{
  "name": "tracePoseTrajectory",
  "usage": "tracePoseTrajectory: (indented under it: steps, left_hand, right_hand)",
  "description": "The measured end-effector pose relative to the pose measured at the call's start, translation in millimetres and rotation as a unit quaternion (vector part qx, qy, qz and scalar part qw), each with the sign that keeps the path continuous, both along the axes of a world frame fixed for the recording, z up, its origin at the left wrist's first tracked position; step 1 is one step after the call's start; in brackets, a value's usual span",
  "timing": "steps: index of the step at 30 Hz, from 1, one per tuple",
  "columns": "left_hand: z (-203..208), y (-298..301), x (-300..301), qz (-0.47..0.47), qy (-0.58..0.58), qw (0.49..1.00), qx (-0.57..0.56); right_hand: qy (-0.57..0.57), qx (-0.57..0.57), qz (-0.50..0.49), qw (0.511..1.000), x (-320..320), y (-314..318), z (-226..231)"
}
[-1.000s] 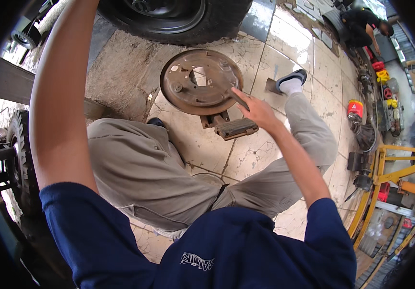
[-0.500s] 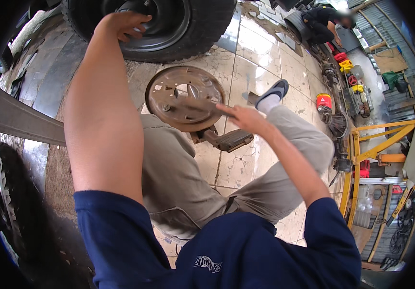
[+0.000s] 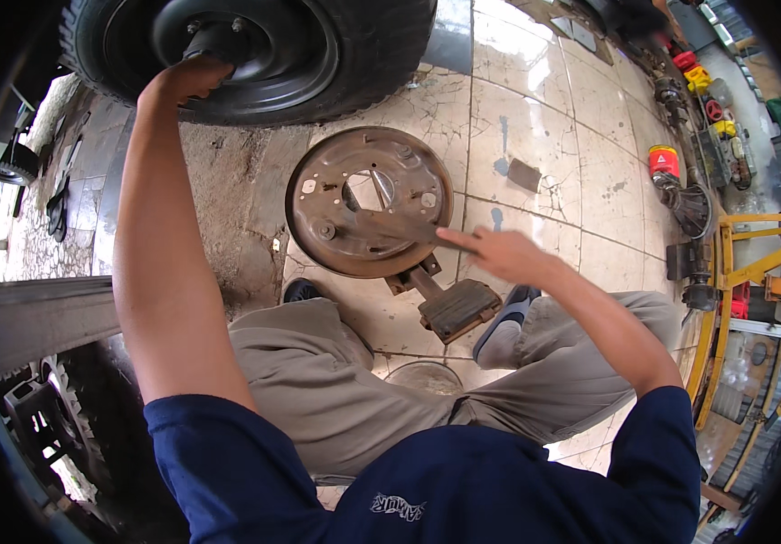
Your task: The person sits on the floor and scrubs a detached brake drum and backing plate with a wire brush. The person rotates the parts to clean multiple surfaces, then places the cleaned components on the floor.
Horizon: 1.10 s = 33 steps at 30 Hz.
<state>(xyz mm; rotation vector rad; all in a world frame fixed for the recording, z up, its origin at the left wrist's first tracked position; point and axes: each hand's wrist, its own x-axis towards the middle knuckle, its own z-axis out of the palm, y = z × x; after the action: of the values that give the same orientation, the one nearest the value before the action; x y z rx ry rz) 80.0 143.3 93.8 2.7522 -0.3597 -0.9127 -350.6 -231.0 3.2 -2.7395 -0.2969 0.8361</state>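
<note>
A round, rusty brake backing plate lies on the tiled floor in front of my knees, with a hole at its centre. My right hand is closed round the handle of a long, flat brown tool, blurred by motion, whose far part lies over the plate. A bracket with a dark rectangular block sticks out from the plate's near edge. My left hand reaches far forward to the hub of a big black wheel. Its fingers are curled against or just below the hub; what they grip is hidden.
A flat dark piece lies on the tiles right of the plate. Along the right stand a red can, axle parts and a yellow frame. A metal beam and another tyre are at my left.
The view has shifted, and plate and knees sit differently in it. My left hand has moved lower on the wheel, its fingers more curled. My right hand still holds the tool over the plate.
</note>
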Motion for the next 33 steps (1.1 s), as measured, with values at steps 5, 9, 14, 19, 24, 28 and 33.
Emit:
tracePoseTrajectory:
  steps: [5, 9, 14, 19, 24, 28, 33]
  left_hand:
    - [-29.3, -52.1, 5.5, -0.074, 0.005, 0.997, 0.017]
    - [-44.3, -79.6, 12.2, -0.112, 0.031, 0.988, 0.102]
    - [-95.7, -162.7, -58.3, -0.394, -0.046, 0.913, 0.100]
    - [-135.1, -167.5, -146.7, -0.489, -0.042, 0.871, -0.014]
    - [-151.9, -157.7, -151.6, -0.510, -0.066, 0.858, -0.012]
    - [-147.7, -163.6, -143.6, -0.486, -0.059, 0.871, 0.046]
    - [-151.2, -165.1, -144.5, -0.477, -0.054, 0.873, 0.088]
  right_hand:
    - [0.011, 0.102, -0.087, 0.991, -22.9, 4.9, -5.0]
    - [0.042, 0.037, -0.141, 0.988, -9.1, 0.4, 11.2]
    - [0.017, 0.111, -0.144, 0.983, -26.2, 17.3, 3.2]
    - [0.023, 0.072, -0.189, 0.979, -19.9, 36.3, 13.7]
    - [-0.030, 0.070, -0.245, 0.967, -21.2, 20.7, 8.8]
    - [0.018, 0.141, -0.163, 0.976, -26.9, 28.1, 12.4]
    - [-0.026, 0.090, -0.253, 0.963, -21.7, 32.9, 9.5]
